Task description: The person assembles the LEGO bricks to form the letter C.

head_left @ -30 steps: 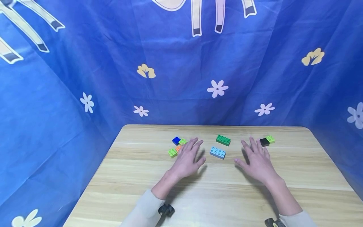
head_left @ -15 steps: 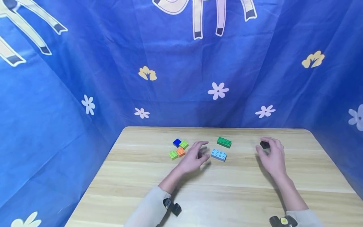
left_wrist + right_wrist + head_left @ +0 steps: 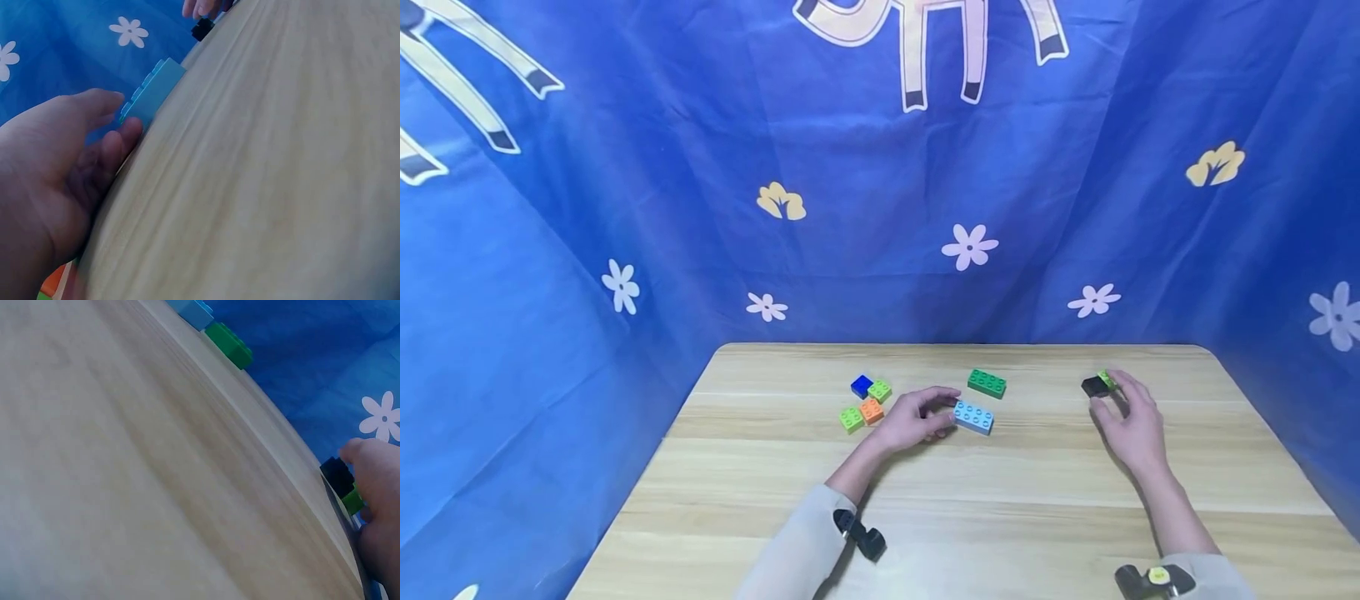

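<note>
Specifically, the light blue brick [image 3: 973, 417] is a rectangular block with two rows of four round studs. It lies flat on the desk [image 3: 1000, 517], studs up, at the fingertips of the left hand [image 3: 910, 422], with its length extending away from that hand. A dark green brick [image 3: 987, 383] of similar form lies beyond the left hand's fingertips, apart from the light blue one. The smaller black brick [image 3: 1094, 387] is located in front of the thumb of the right hand [image 3: 1135, 427]; a lime brick [image 3: 1104, 378] adjoins it, partly hidden by the fingers.

The left hand is held low, thumb and fingers bent at the nearer end of the light blue brick; whether they pinch it cannot be told. The right hand is arched, index finger over the lime brick, thumb set apart; its grip cannot be told either. Both forearms extend forward and inward, the hands well apart.
</note>
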`<state>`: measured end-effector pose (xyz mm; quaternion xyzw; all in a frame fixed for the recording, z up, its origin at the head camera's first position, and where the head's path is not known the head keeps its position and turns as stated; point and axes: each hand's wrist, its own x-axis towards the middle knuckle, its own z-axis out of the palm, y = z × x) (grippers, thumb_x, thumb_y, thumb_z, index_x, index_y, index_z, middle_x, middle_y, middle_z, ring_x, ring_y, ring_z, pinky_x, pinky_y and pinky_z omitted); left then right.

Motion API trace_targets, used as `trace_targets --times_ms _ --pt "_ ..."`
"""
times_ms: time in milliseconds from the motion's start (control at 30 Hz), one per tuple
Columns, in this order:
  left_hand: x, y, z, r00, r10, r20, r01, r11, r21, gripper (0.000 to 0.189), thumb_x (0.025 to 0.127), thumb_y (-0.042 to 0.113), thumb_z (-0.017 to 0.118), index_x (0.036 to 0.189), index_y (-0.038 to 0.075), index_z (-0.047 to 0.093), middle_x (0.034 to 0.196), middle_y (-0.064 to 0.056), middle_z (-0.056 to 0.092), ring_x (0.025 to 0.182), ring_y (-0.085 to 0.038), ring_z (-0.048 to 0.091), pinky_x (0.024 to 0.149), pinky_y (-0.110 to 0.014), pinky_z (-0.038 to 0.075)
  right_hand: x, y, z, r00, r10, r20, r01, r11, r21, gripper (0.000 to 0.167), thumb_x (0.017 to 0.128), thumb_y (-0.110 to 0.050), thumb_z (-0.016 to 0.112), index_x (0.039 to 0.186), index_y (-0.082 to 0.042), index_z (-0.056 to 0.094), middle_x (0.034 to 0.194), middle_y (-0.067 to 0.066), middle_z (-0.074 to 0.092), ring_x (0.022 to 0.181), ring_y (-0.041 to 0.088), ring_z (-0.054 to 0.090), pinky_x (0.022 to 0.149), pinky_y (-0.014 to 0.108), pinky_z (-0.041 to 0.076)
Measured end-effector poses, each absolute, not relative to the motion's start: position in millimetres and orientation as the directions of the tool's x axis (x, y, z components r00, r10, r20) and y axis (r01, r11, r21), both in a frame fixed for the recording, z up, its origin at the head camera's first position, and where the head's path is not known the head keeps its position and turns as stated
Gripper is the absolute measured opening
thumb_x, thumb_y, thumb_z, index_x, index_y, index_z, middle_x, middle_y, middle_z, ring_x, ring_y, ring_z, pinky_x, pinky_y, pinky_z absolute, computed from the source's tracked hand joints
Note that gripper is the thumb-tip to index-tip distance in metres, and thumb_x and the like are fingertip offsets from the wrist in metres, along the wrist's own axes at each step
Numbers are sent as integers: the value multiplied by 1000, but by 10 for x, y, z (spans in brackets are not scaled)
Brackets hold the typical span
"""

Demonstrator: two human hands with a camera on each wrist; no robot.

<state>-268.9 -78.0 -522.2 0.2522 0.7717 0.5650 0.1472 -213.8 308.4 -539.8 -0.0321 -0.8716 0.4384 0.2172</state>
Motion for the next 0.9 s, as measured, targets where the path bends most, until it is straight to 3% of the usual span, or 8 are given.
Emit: trace_targets --times_ms 133,267,533,733,900 --pt "-2672 -780 -5246 -831 551 72 258 267 928 35 100 15 75 135 11 71 110 -7 77 68 -13 65 56 -22 53 -2117 3089 -5403 -918 177 355 -146 682 -717 55 101 -20 72 149 1 55 162 30 39 140 65 34 107 85 25" --pt "-2648 -767 -5250 -846 528 79 270 296 916 29 99 17 76 127 15 76 96 -2 77 65 -12 64 56 -22 52 -2099 3084 -5408 -917 191 349 -126 693 -710 56 100 -18 71 149 3 53 161 30 39 139 62 35 106 81 29" --pt "-2601 -777 -5234 -859 503 95 280 307 909 25 99 15 76 124 16 77 93 -3 78 65 -12 65 56 -22 53 -2106 3071 -5411 -904 266 335 -75 671 -737 54 100 -9 68 147 11 50 154 32 41 138 56 34 111 75 30" --pt "-2607 -782 -5237 -867 490 91 267 304 915 30 104 25 71 130 12 73 90 -5 76 70 -16 68 57 -25 56 -2090 3061 -5371 -893 306 329 -61 643 -763 39 98 1 66 136 8 61 141 30 48 130 53 46 112 72 36" --pt "-2607 -776 -5222 -868 489 87 260 299 918 31 102 21 73 131 11 73 95 -5 77 71 -17 69 57 -25 56 -2072 3038 -5368 -884 317 344 -62 650 -758 30 94 2 72 124 6 68 132 27 52 124 51 50 110 71 38"
